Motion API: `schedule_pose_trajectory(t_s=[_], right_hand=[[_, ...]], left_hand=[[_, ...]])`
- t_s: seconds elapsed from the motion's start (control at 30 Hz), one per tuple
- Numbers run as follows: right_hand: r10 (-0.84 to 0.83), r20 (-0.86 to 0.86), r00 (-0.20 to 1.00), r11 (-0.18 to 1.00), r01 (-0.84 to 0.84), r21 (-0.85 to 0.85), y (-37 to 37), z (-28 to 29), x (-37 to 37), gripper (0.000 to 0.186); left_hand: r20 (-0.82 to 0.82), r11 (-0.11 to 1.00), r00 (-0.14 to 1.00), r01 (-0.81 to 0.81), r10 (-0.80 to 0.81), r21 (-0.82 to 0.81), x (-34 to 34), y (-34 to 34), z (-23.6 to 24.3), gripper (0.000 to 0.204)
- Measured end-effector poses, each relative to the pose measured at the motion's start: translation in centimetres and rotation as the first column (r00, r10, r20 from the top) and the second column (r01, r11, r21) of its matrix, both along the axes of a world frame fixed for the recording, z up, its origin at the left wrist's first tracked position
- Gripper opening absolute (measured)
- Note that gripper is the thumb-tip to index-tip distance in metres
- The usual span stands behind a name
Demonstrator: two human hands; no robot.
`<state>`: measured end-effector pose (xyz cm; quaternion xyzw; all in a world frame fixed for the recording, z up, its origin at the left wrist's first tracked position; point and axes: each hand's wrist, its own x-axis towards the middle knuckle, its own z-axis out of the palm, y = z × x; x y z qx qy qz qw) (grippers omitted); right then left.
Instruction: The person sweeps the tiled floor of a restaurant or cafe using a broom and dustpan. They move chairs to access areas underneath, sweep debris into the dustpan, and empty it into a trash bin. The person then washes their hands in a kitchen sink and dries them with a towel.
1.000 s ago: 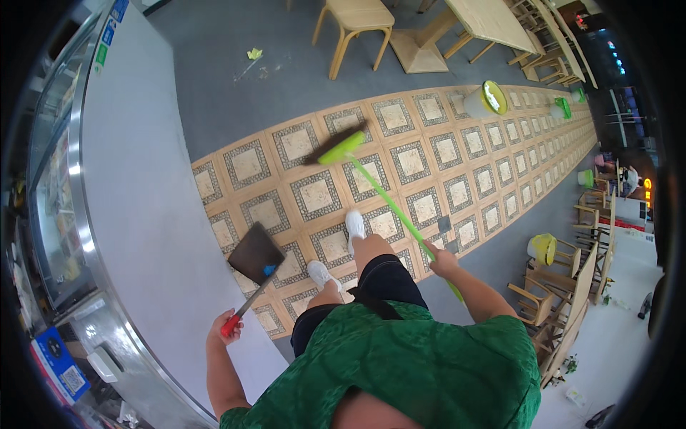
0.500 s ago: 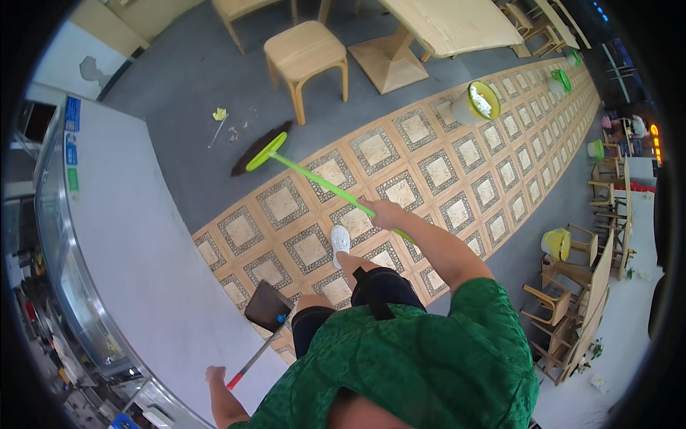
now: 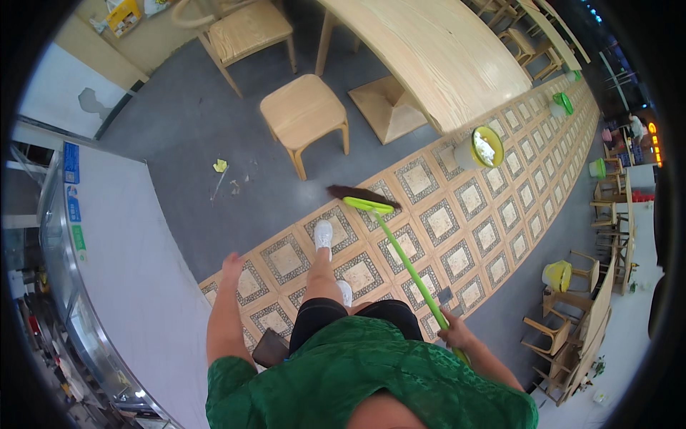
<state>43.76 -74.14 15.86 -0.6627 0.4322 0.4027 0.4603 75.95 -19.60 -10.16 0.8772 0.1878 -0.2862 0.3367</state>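
Observation:
Low on the right, my right hand (image 3: 457,333) is closed around the green handle of a broom (image 3: 407,261). Its dark bristles (image 3: 363,194) rest at the border of the patterned tiles and grey floor. My left hand (image 3: 232,264) reaches forward over the edge of the tiles near the white counter; its fingers are too small and blurred to read. Behind my left arm, a dark dustpan (image 3: 271,348) is partly covered by my shirt, and its handle is hidden. Crumpled yellow litter (image 3: 220,165) and pale scraps (image 3: 236,187) lie on the grey floor ahead.
A wooden stool (image 3: 303,111) stands ahead beside a wooden table (image 3: 436,50), with a chair (image 3: 250,32) farther left. A yellow-rimmed bin (image 3: 480,149) holds white waste. The white counter (image 3: 121,264) runs along my left; chairs and tables line the right side.
The broom has swung right and its head now lies farther from the litter. My right hand moved back toward my body. My left hand moved forward, away from the dustpan's red grip.

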Motion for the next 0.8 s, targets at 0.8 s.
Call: schedule_pose_trajectory(t_s=[0.8], right_hand=[[-0.180, 0.053, 0.982, 0.981, 0.176, 0.083, -5.0, -2.5, 9.0, 0.049]], left_hand=[[-0.251, 0.422, 0.645, -0.698, 0.722, -0.579, 27.6, -23.7, -9.3, 0.042]])
